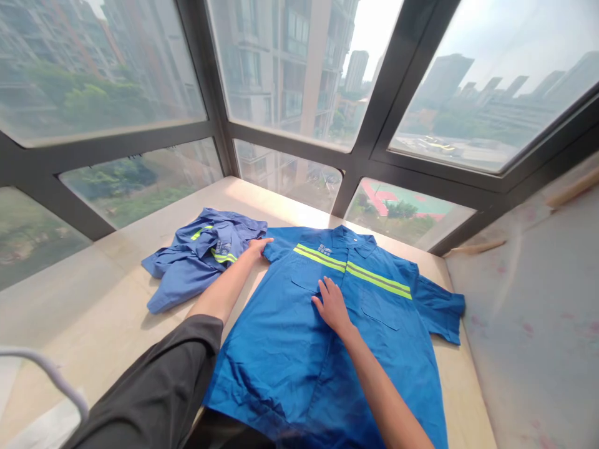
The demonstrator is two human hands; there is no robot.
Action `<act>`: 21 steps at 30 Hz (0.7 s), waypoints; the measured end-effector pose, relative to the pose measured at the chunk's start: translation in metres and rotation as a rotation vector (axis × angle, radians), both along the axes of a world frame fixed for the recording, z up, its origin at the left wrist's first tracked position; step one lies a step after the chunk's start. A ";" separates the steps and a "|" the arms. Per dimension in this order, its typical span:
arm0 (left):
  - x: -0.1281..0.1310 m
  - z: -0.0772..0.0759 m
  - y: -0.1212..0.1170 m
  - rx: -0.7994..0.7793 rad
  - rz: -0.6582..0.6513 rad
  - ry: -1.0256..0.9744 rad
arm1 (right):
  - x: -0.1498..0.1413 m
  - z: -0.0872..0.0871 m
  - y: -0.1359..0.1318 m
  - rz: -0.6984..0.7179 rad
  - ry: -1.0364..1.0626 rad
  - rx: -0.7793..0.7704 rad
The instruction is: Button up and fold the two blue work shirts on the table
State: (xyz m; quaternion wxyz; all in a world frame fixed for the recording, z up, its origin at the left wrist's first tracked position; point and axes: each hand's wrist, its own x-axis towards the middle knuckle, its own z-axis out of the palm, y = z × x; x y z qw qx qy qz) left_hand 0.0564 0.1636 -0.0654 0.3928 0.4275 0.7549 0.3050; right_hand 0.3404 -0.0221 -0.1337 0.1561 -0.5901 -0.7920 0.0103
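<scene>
A blue short-sleeved work shirt lies spread front side up, collar away from me, with a yellow-green and grey reflective band across the chest. My left hand is closed on the cuff of its left-side sleeve, thumb on top. Over the chest, just below the band and beside a pocket flap, my right hand rests with its fingers apart, holding nothing. A crumpled, lighter blue garment with similar reflective strips lies left of the shirt, close to my left hand.
The pale ledge under the garments is bounded by dark window frames at the back and left. A patterned wall stands close on the right, near the other sleeve. A white curved tube crosses the lower left corner.
</scene>
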 end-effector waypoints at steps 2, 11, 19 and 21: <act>0.002 0.004 0.009 0.019 -0.042 0.077 | 0.000 -0.008 -0.002 -0.007 -0.009 0.007; 0.057 0.029 -0.012 0.565 -0.654 0.437 | 0.002 -0.009 -0.009 -0.011 -0.012 0.043; 0.077 0.023 -0.033 0.424 -1.038 0.346 | 0.001 -0.006 -0.010 -0.008 0.000 0.027; 0.076 0.019 -0.022 0.353 -0.789 0.182 | 0.001 -0.005 -0.010 -0.013 0.005 0.028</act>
